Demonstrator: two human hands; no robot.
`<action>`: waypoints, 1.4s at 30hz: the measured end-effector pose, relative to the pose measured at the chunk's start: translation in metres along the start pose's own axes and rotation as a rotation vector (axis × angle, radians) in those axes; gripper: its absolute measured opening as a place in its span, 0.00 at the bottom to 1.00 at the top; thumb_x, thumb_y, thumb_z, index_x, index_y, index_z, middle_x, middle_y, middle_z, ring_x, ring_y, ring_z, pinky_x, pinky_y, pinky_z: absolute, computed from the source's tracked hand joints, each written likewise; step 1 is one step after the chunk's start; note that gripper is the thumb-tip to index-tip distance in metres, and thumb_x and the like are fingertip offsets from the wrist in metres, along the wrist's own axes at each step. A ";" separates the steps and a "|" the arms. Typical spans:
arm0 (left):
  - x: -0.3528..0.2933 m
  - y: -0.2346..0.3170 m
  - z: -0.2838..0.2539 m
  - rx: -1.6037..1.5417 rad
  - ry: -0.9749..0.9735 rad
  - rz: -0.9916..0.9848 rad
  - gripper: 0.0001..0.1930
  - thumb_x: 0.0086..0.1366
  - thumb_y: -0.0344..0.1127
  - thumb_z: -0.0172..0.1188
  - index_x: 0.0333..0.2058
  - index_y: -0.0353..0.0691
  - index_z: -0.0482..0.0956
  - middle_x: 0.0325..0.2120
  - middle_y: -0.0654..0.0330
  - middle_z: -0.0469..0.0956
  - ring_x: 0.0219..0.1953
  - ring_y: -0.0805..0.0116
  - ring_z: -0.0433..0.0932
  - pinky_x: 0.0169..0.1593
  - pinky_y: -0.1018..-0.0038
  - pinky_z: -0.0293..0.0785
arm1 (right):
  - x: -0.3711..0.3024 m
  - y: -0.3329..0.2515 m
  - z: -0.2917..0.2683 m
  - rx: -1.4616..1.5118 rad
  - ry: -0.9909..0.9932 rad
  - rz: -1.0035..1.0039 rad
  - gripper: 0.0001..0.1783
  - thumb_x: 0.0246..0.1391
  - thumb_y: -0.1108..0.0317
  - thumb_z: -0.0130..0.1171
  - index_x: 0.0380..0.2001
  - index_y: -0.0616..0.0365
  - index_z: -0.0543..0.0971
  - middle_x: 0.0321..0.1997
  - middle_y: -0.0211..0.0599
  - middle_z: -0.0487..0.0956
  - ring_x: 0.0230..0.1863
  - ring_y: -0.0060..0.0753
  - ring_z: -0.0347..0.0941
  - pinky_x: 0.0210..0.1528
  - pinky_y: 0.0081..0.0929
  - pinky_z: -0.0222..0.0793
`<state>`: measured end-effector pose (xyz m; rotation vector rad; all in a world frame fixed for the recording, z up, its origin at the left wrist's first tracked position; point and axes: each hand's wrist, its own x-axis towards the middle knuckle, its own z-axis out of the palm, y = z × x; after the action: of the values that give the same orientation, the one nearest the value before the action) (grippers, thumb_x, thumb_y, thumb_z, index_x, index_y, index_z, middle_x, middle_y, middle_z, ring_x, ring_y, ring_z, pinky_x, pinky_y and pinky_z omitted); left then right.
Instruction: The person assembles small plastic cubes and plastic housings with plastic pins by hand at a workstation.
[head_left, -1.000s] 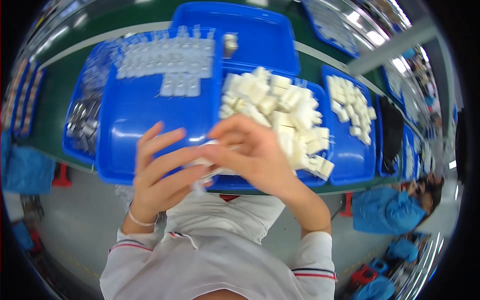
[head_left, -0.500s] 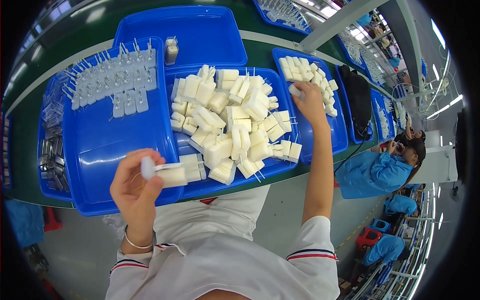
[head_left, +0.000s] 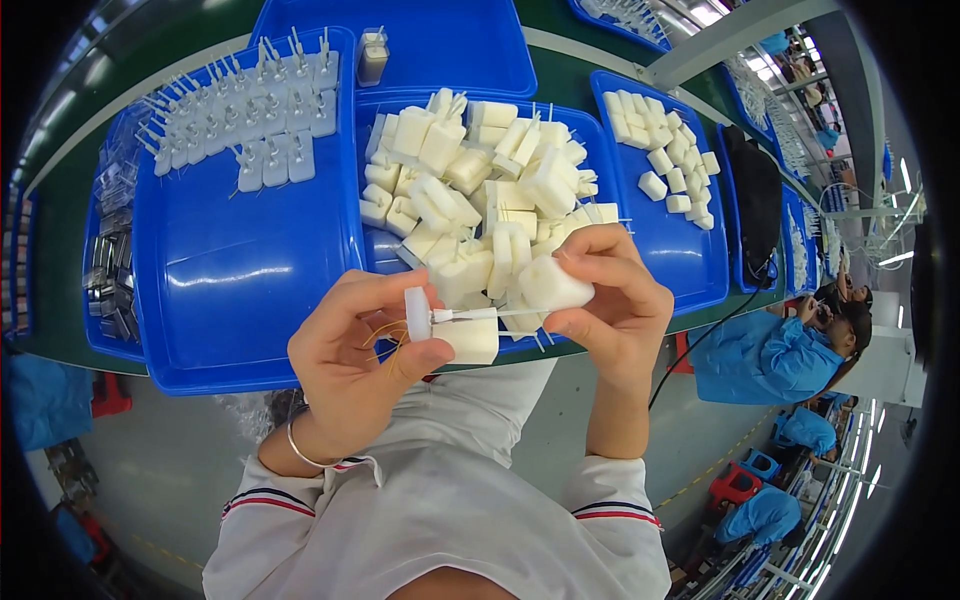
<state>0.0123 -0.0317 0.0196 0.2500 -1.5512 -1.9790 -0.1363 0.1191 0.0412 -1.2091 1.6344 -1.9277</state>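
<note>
My left hand (head_left: pixel 350 365) pinches a small white round part with a thin pin (head_left: pixel 425 315), and thin orange wires trail from it over my palm. A white foam block (head_left: pixel 468 340) sits just under that part, against my fingers. My right hand (head_left: pixel 620 300) grips another white foam block (head_left: pixel 552 285) and touches the tip of the pin. Both hands hover over the near rim of a blue tray (head_left: pixel 385 255) heaped with several white foam blocks (head_left: pixel 480 180).
A big blue tray (head_left: pixel 230 290) on the left carries rows of white pinned parts (head_left: pixel 245 125). To the right, another blue tray (head_left: pixel 680 250) holds small white blocks (head_left: pixel 660 150). Metal pieces (head_left: pixel 105 265) lie far left. A person in blue (head_left: pixel 770 355) sits at right.
My right hand has come back from the right tray with a white block and met my left hand. The left hand now holds the pinned part close in front of me.
</note>
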 end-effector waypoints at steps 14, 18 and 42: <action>-0.001 -0.001 0.000 0.067 0.032 0.018 0.21 0.47 0.24 0.66 0.42 0.33 0.74 0.34 0.59 0.72 0.33 0.74 0.73 0.35 0.82 0.70 | -0.005 -0.007 -0.004 0.157 -0.023 0.086 0.18 0.41 0.81 0.60 0.40 0.70 0.74 0.39 0.45 0.74 0.39 0.31 0.71 0.40 0.24 0.67; -0.002 -0.002 -0.001 0.116 0.013 0.020 0.20 0.46 0.24 0.67 0.41 0.34 0.74 0.32 0.60 0.73 0.32 0.75 0.73 0.33 0.83 0.70 | -0.009 -0.008 -0.002 0.159 0.057 0.122 0.18 0.41 0.81 0.61 0.40 0.70 0.74 0.38 0.45 0.74 0.36 0.30 0.72 0.39 0.24 0.68; 0.003 -0.012 0.009 0.218 -0.025 0.011 0.22 0.41 0.28 0.71 0.38 0.35 0.77 0.27 0.59 0.76 0.26 0.76 0.73 0.30 0.82 0.71 | -0.012 0.011 0.050 -0.059 0.155 -0.010 0.19 0.35 0.80 0.65 0.36 0.66 0.76 0.32 0.40 0.77 0.31 0.28 0.70 0.35 0.21 0.63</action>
<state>0.0017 -0.0242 0.0116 0.3051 -1.7822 -1.8112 -0.0938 0.0933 0.0255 -1.1155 1.7775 -2.0373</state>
